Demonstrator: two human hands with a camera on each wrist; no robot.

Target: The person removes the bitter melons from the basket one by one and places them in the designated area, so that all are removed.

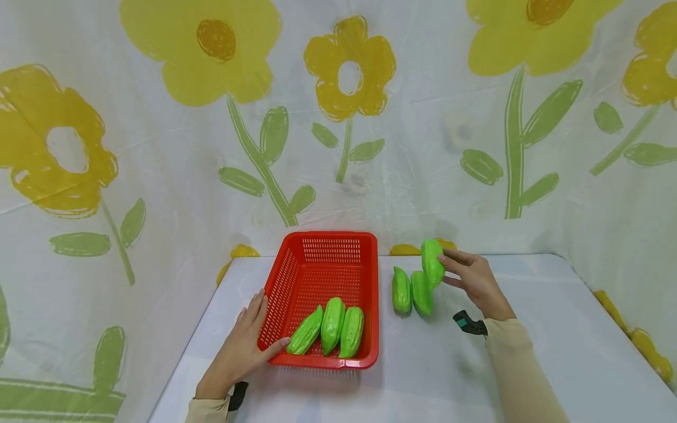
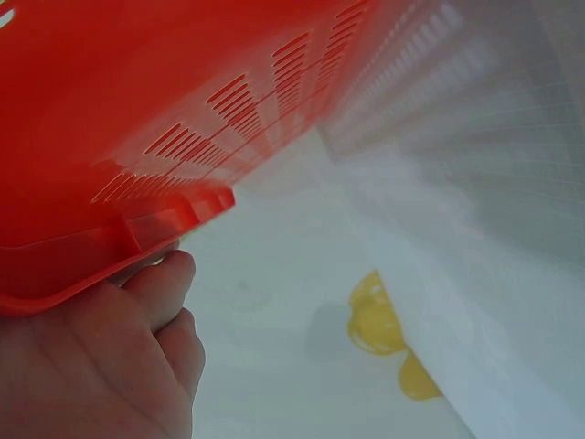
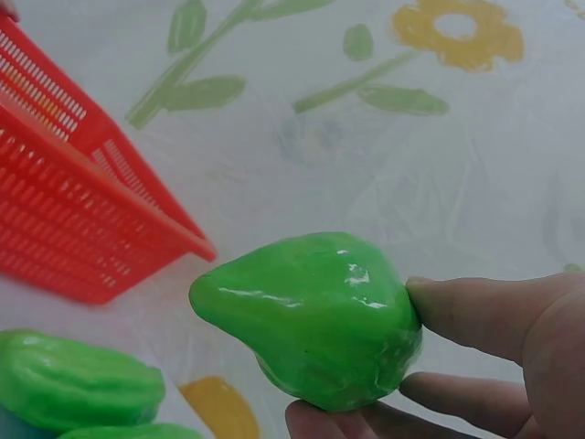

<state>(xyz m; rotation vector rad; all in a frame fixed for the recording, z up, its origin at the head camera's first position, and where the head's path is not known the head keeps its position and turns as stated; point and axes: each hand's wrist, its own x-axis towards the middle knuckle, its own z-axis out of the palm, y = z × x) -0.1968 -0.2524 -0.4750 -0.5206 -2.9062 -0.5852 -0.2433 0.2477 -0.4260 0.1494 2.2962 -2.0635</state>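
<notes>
In the head view, a red plastic basket (image 1: 373, 294) holds three glossy green bitter melons (image 1: 332, 323) at its near end. My left hand (image 1: 240, 341) grips the basket's near left corner, thumb over the rim; the left wrist view shows its fingers (image 2: 169, 283) below the rim. To the right of the basket, my right hand (image 1: 473, 279) holds another bitter melon (image 1: 432, 261) raised off the table, between thumb and fingers. Its pointed end faces the camera in the right wrist view. Two more bitter melons (image 1: 401, 291) lie side by side just left of that hand.
Everything stands on a white table (image 1: 423, 376). Behind and beside it hangs a pale curtain (image 1: 412, 194) printed with yellow flowers and green leaves. A dark wristband (image 1: 469, 323) is on the right wrist.
</notes>
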